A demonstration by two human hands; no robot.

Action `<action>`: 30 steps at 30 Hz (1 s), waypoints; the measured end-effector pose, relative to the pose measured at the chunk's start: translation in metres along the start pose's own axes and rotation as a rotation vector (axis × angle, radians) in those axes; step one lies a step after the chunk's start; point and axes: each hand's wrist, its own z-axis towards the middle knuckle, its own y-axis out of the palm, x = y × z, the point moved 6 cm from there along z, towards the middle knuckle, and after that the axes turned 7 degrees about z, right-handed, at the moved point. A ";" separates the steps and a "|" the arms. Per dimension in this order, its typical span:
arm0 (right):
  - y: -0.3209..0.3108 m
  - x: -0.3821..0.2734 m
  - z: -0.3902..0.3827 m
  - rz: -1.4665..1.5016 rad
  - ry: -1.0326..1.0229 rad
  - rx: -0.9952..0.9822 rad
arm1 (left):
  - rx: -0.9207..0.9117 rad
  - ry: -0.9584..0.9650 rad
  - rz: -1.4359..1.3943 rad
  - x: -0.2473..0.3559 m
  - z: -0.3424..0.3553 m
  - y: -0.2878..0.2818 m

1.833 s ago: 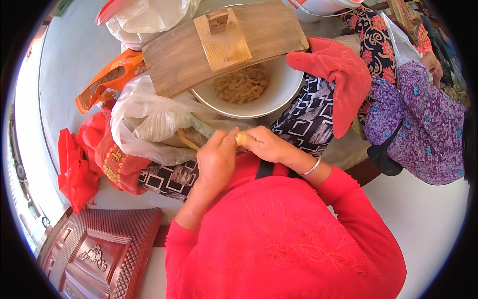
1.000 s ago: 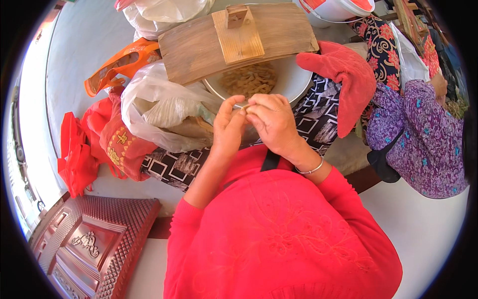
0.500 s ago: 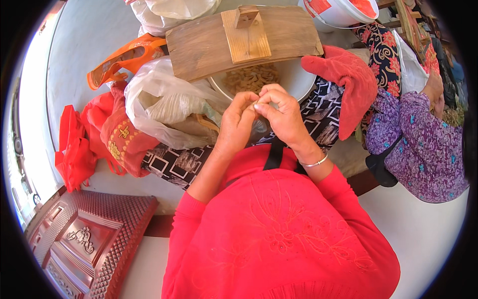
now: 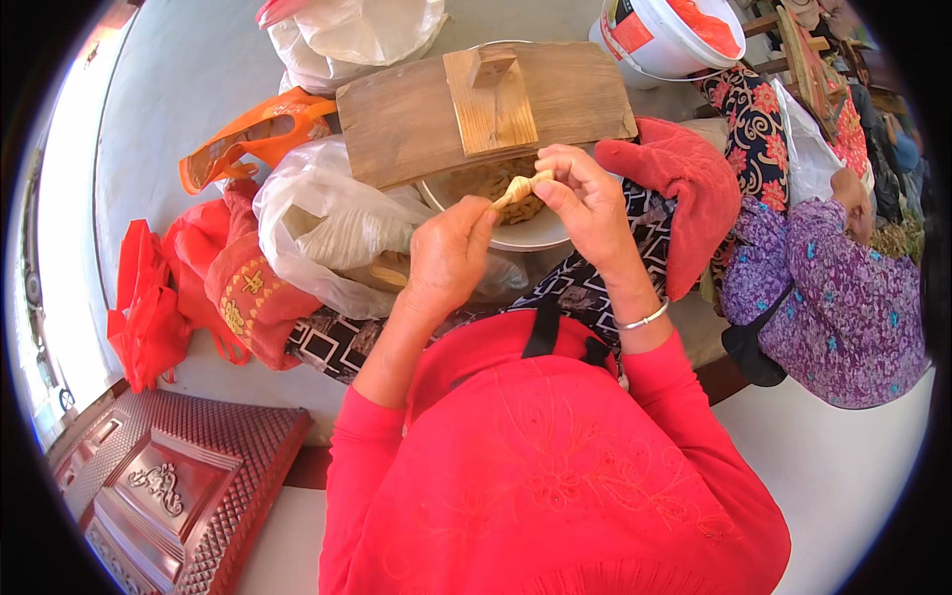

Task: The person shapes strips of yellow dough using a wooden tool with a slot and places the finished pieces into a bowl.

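1. The pale yellow strip (image 4: 519,188), bunched into a knot-like bulge mid-length, is up in the air between the hands, in line with the opening of the metal basin (image 4: 540,236), on the near side of the wooden board (image 4: 397,124).
2. The left hand (image 4: 448,250) pinches its left end, thumb against finger; the right hand (image 4: 587,203) nips the other end the same way. Both grips are narrow.
3. It looks light, soft and pliable, likely easy to bend; whether it is slippery I cannot tell.
4. It could tear under a hard tug, I judge, so a gentle pull suits it.
5. Best hold: the two tails, fingertips close to the bulge without squashing it.
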 end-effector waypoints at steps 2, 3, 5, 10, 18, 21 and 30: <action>-0.003 -0.005 0.004 -0.081 0.117 -0.093 | -0.002 0.026 0.040 0.006 0.007 -0.005; -0.004 -0.008 0.007 -0.121 0.176 -0.139 | -0.006 0.034 0.042 0.007 0.010 -0.006; -0.005 -0.013 0.012 -0.213 0.169 -0.195 | -0.034 0.057 0.055 0.011 0.014 -0.007; -0.008 -0.009 0.021 -0.298 0.230 -0.320 | -0.170 0.014 -0.075 -0.002 0.023 -0.002; -0.018 -0.004 0.049 -0.324 0.101 -0.090 | -0.229 -0.121 -0.385 -0.040 0.067 -0.009; -0.024 -0.001 0.061 -0.358 0.044 -0.016 | -0.208 -0.144 -0.451 -0.040 0.085 -0.014; -0.021 0.024 0.070 -0.594 -0.121 0.022 | -0.058 -0.138 -0.184 -0.071 0.111 0.006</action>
